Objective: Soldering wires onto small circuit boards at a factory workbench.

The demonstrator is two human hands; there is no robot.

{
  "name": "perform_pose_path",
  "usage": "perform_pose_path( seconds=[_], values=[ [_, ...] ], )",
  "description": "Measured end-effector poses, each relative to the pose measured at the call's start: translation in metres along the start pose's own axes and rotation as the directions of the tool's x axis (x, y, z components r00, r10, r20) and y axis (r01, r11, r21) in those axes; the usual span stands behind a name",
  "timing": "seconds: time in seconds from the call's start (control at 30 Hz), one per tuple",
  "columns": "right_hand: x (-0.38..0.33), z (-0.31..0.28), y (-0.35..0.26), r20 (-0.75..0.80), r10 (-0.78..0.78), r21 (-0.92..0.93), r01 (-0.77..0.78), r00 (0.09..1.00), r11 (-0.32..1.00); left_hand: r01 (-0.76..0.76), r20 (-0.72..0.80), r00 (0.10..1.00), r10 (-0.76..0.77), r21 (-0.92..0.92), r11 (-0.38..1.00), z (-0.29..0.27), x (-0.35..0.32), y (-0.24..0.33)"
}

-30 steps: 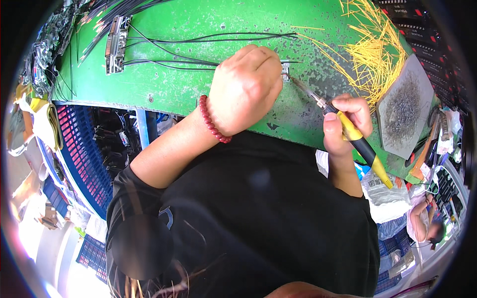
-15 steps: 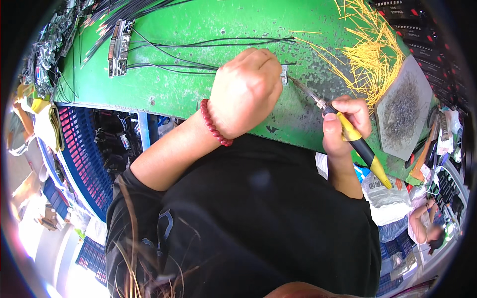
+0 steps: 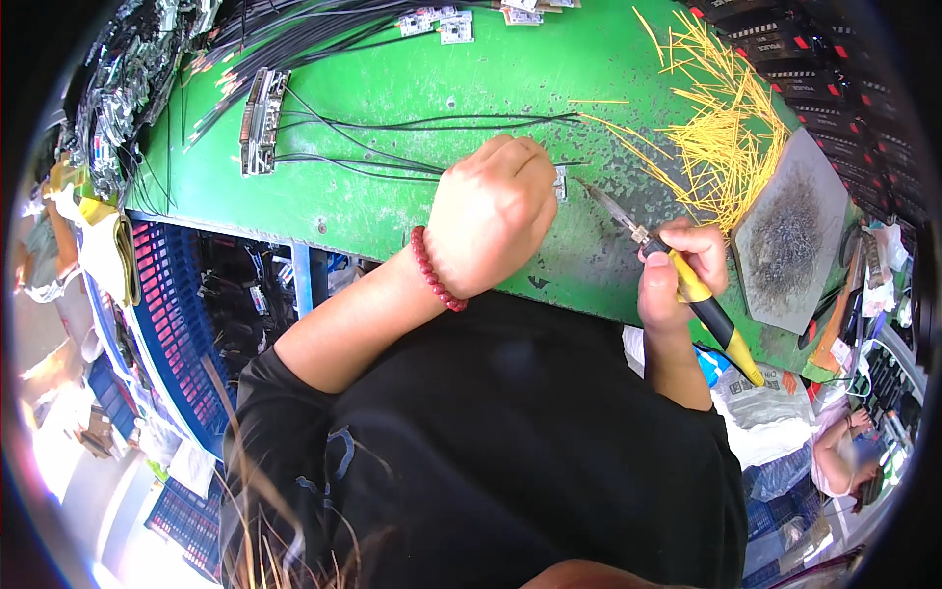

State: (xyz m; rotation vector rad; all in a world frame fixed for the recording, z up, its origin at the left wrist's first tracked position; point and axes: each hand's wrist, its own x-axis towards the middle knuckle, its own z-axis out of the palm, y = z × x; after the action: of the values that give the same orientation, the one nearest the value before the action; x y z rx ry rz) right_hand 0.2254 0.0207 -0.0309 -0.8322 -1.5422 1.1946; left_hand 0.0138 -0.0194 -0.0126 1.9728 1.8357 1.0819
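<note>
My left hand (image 3: 498,214) is closed over the green table, its fingertips hidden beneath it. Just past its fingers a small white circuit board (image 3: 560,184) shows, with black wires (image 3: 363,165) running by. Whether the fingers grip the board or a wire I cannot make out. Wrapped round a yellow-and-black soldering iron (image 3: 711,309), my right hand (image 3: 685,270) holds it tilted. The iron's thin tip points up and left, close to the board. The black wires lead left to a silver rectangular part (image 3: 263,122) on the table.
Thin yellow sticks (image 3: 721,137) lie heaped at the far right, beside a grey slab (image 3: 793,231) with a dark scorched middle. Black wires (image 3: 294,59) are bundled at the far left, near more small boards (image 3: 456,26). A blue crate (image 3: 177,314) stands under the left edge.
The whole view has shifted, so the table sits lower and more boards show at the far edge. Both hands keep nearly the same pose, with the iron's tip still near the board.
</note>
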Motion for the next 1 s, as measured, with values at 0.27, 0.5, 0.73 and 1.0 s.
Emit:
perform_pose_path(
  seconds=[0.27, 0.5, 0.73, 1.0],
  values=[
    [0.01, 0.011, -0.012, 0.072, 0.127, -0.034, -0.125, 0.989, 0.992, 0.001, 0.103, 0.995, 0.002, -0.024, 1.0, -0.008, 0.004, -0.001],
    [0.048, 0.02, -0.02, 0.133, 0.099, -0.09, -0.088, 0.986, 0.992, -0.2, 0.088, 0.975, 0.203, -0.04, 0.979, -0.032, 0.019, -0.002],
    [0.062, 0.047, -0.025, 0.137, -0.151, -0.163, 0.172, 0.979, 0.971, -0.141, 0.076, 0.984, 0.162, -0.229, 0.963, -0.039, 0.022, 0.003],
    [0.048, 0.052, -0.019, 0.042, -0.011, 0.032, 0.009, 0.999, 0.999, 0.139, 0.033, 0.99, -0.135, -0.222, 0.965, -0.036, 0.023, 0.016]
  ],
)
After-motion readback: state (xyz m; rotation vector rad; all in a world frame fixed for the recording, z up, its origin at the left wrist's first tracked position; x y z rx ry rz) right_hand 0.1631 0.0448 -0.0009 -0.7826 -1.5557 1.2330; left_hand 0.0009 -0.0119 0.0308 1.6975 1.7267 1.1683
